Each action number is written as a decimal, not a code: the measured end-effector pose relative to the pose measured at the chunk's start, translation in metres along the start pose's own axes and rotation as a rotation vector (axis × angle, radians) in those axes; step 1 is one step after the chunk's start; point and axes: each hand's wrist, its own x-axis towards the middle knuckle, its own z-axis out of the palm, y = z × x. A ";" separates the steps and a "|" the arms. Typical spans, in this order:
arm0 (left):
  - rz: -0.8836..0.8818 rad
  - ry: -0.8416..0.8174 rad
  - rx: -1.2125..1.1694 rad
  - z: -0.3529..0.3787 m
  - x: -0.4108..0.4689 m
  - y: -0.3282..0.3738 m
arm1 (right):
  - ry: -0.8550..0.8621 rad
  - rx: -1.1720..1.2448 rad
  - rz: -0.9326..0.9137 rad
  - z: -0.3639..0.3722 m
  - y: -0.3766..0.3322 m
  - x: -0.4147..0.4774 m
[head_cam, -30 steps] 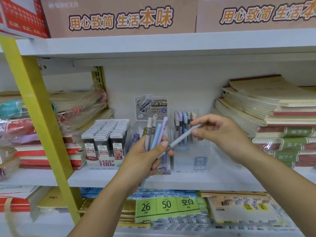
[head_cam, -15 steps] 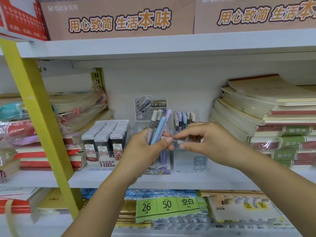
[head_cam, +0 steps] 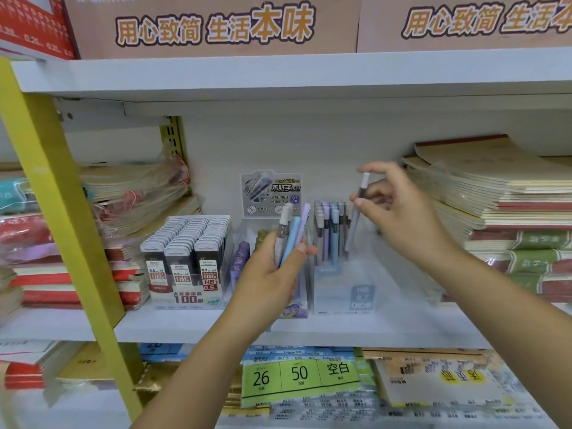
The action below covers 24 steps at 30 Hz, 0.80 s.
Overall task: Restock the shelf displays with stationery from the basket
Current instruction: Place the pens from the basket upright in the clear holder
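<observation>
Pencil lifted clear of my bunch and now poised over the clear display box.

Half a second ago my right hand [head_cam: 399, 218] was pinching this grey pencil [head_cam: 356, 218] out of the bundle; now it holds it nearly upright between thumb and fingertips, tip down, just above the back row of pencils standing in the clear display box [head_cam: 343, 286]. My left hand [head_cam: 272, 274] stays closed around the three remaining pencils [head_cam: 291, 233], grey, blue and lilac, in front of the neighbouring box. So one more is about to be stocked, I judge, with three left to go. Lead refill packs [head_cam: 185, 252] sit to the left, notebook stacks [head_cam: 501, 205] to the right; the basket is out of view.
</observation>
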 end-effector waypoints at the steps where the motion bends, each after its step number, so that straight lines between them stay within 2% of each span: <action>1: 0.009 -0.006 0.010 0.001 0.000 -0.001 | -0.008 -0.018 0.005 0.003 0.005 0.001; 6: 0.006 -0.040 0.021 0.001 0.000 -0.005 | -0.013 -0.185 -0.036 0.016 0.021 0.006; 16: -0.013 -0.053 -0.023 -0.001 0.000 -0.007 | -0.093 -0.288 -0.065 0.016 0.023 0.008; 20: -0.037 -0.074 -0.094 -0.001 -0.001 -0.005 | -0.094 -0.503 -0.139 0.019 0.025 0.008; 24: -0.077 -0.116 -0.154 -0.003 -0.001 0.000 | -0.114 -0.675 -0.118 0.021 0.024 0.008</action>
